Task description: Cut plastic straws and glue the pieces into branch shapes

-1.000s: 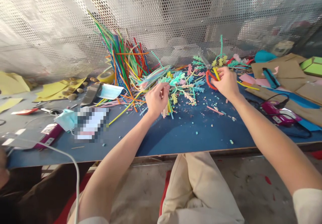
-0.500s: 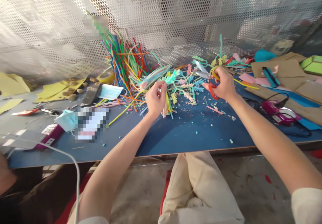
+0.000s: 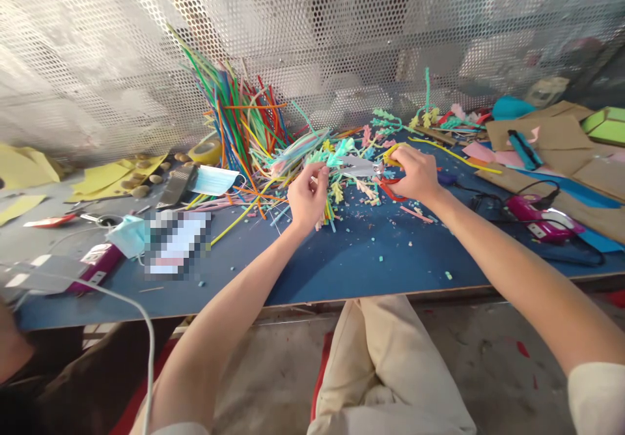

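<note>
My left hand [image 3: 308,194] is closed in a pinch on a mint-green pipe cleaner piece [image 3: 340,151] with leaf-like, trimmed lobes. Thin white threads trail beside that wrist. In my right hand [image 3: 416,172] are scissors [image 3: 364,167] with red and yellow handles, fingers through the loops. Their blades point left, parted, with the tips at the mint-green piece by my left fingertips. Below and behind lie more trimmed pastel sprigs [image 3: 366,189], and small coloured clippings are scattered over the blue tabletop [image 3: 351,259]. How the blades meet the piece is partly hidden.
A tall bundle of coloured pipe cleaners [image 3: 234,116] leans against the perforated metal panel [image 3: 342,44]. Left are a face mask [image 3: 217,179], yellow tape [image 3: 205,152] and a purple power strip [image 3: 100,264]. Cardboard [image 3: 541,139] and another power strip [image 3: 544,220] lie right. Someone's arm shows far left.
My right hand has moved left with the scissors, bringing the blades to the mint-green piece. My left hand has shifted slightly right, still pinching.
</note>
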A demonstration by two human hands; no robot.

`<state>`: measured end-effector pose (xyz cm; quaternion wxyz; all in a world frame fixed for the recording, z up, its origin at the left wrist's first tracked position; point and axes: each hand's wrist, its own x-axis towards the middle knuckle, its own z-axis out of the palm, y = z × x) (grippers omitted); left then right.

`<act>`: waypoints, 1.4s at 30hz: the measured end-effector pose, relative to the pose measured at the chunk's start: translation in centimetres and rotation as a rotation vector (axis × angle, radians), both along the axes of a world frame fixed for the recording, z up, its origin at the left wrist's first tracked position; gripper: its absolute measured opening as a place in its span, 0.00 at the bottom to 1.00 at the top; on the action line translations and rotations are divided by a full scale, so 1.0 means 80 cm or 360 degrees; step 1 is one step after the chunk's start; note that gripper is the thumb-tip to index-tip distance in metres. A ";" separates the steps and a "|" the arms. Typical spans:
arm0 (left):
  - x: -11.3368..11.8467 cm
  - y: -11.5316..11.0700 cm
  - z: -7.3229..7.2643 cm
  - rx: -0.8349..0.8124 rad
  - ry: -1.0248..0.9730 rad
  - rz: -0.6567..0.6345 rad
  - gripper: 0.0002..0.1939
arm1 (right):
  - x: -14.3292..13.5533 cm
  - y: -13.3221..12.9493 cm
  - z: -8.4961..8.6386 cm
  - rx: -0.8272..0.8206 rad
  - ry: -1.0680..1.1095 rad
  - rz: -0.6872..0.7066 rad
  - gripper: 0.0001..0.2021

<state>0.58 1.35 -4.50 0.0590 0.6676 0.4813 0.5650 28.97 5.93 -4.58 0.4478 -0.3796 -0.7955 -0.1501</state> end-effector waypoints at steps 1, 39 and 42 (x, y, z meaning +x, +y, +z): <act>0.000 0.000 -0.001 -0.0005 -0.0001 -0.0007 0.17 | -0.001 0.000 -0.001 0.0012 0.0003 0.0007 0.17; -0.016 0.006 0.007 0.0117 0.0418 0.0117 0.14 | 0.023 0.009 0.006 -0.0210 0.0226 -0.0407 0.16; -0.017 0.006 0.007 0.0120 0.0520 0.0078 0.14 | 0.031 0.016 0.006 -0.0252 0.0205 -0.0482 0.15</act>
